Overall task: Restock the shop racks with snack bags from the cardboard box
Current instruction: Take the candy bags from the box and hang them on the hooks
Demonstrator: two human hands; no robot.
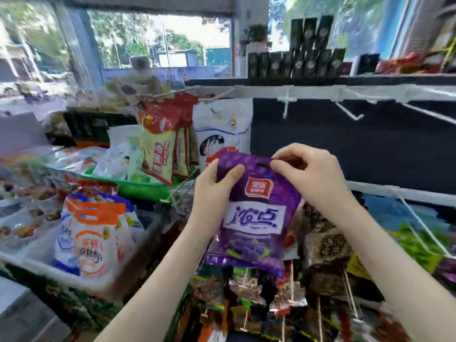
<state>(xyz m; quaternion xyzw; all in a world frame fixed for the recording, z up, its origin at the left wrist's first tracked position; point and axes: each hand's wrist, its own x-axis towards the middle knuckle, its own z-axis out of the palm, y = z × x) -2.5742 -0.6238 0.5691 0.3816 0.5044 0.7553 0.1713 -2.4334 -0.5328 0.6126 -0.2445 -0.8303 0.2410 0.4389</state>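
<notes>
Shop rack aisle, seen from head height, daylight coming through a large glass shopfront (167,45) at the far end.

- Both bare forearms rise from the lower edge and meet at mid-frame.
- Left hand (213,193): upright, thumb laid across the front of the pack's upper left corner, the other fingers curled out of sight behind it. Gripping.
- Right hand (311,174): palm down, wrist arched, thumb and forefinger pinching the pack's top edge just beside its hang slot. The remaining fingers are curled above.
- Glossy purple plastic snack bag with a red logo and white label band (256,218): held between both hands, tilted, top towards the rack, in front of a bare dark back panel (370,144) and below an unloaded white wire hook (349,114).
- Mixed foil snack packets on lower white pegs (246,290): hanging under the held bag, blurred.
- White pouch with an orange band and print (96,233): upright on the left counter.
- Green slotted plastic basket (138,187): behind that pouch, holding pale bags.
- Red-and-cream hanging packets (162,144): on a peg, left of the dark panel.
- Tall black cartons (296,62): stacked in rows on the top shelf.
</notes>
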